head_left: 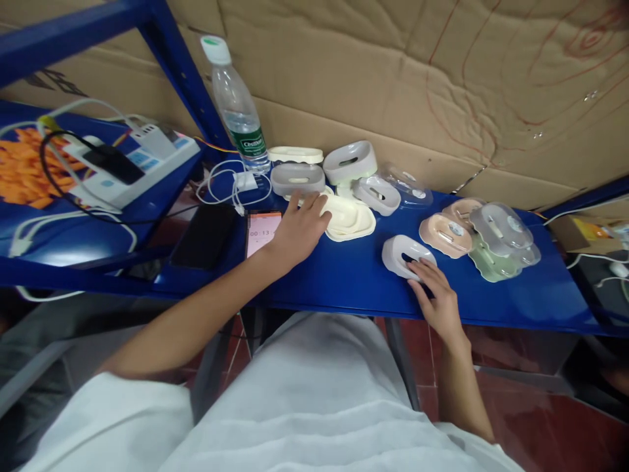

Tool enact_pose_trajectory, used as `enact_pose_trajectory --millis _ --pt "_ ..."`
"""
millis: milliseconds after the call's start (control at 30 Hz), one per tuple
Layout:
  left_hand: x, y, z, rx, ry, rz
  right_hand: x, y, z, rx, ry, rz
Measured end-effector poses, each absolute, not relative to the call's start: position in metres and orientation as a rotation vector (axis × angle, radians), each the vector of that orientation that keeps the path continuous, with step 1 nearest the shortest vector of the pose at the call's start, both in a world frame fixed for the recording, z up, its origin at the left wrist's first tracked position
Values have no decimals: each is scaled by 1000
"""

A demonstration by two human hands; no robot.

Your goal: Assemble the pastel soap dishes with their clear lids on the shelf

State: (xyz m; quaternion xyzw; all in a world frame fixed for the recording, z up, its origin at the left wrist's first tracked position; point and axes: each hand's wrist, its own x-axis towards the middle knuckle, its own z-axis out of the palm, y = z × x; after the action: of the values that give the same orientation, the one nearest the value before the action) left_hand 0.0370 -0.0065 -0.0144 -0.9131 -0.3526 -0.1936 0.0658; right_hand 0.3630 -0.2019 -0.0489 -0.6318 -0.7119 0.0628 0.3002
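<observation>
My right hand (439, 298) has its fingers and thumb on the near right edge of a pale grey oval soap dish part (396, 254) with a dark slot, resting on the blue table. My left hand (305, 229) reaches over flat cream-coloured pieces (350, 217), its fingers extended and somewhat apart; the fingertips hide what they touch. Just beyond it stand a grey oval soap dish part (297, 178) and a cream one (295, 155). Behind, to the right, are two more grey slotted parts, a larger one (350, 160) and a smaller one (378, 194).
At the right lie wavy-edged dishes in peach (445, 236), grey (501, 228) and green (494, 262). A clear lid (407, 185) is near the cardboard. Left stand a water bottle (240, 111), a lit phone (260, 233), a dark phone (204, 236) and a power strip (132, 174).
</observation>
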Motion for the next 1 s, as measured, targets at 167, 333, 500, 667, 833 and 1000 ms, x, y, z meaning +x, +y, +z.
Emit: enact_pose_trajectory --millis 167,333,500,667,833,1000 --pt "31 -23 -17 -2713 -1096 -567 342 -199 -50 -1654 -1741 142" --pt "31 -6 -18 -2711 -1096 -484 323 -182 -55 -1638 -1765 131" --pt "21 -24 -14 -2790 -950 -471 317 -189 -57 -1649 -1727 91" --pt "8 -106 -28 -2941 -903 -497 303 -206 -56 -1593 -1742 148" --pt "10 -147 -55 -2914 -1162 -773 277 -209 -55 -1509 -2029 246" --pt "9 -147 -66 -2888 -1186 -913 256 -198 -51 -1433 -2232 307"
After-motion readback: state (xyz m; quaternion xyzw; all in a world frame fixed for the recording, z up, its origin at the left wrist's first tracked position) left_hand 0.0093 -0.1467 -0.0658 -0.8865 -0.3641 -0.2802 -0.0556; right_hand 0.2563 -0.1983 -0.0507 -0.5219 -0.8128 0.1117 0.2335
